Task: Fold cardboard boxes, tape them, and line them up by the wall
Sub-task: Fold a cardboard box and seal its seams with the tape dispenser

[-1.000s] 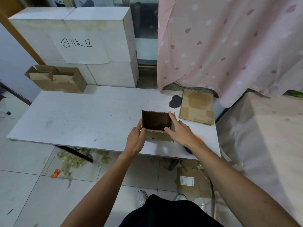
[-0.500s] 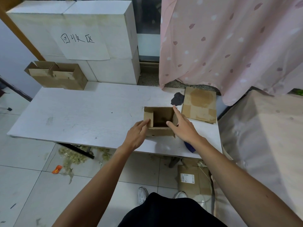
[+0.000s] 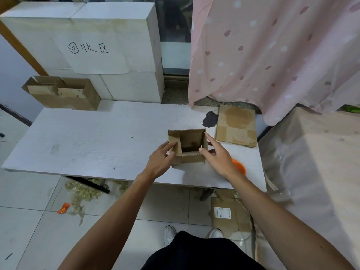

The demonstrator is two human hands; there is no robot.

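The small cardboard box (image 3: 190,159) stands on the white table (image 3: 97,143) toward its near right part, mouth facing up. The opening is nearly square, so no long axis shows. It sits between the hands. The left hand (image 3: 159,162) pushes the left flap inward with straight fingers. The right hand (image 3: 220,158) braces the right wall, index finger stretched along its rim and thumb at the near corner. A flat cardboard sheet (image 3: 236,125) lies just beyond, to the right.

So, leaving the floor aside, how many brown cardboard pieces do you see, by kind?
Open box being folded, mid-table: 1
Open boxes at the far left: 2, as far as I can tell
Flat sheet at the right: 1
Total: 4
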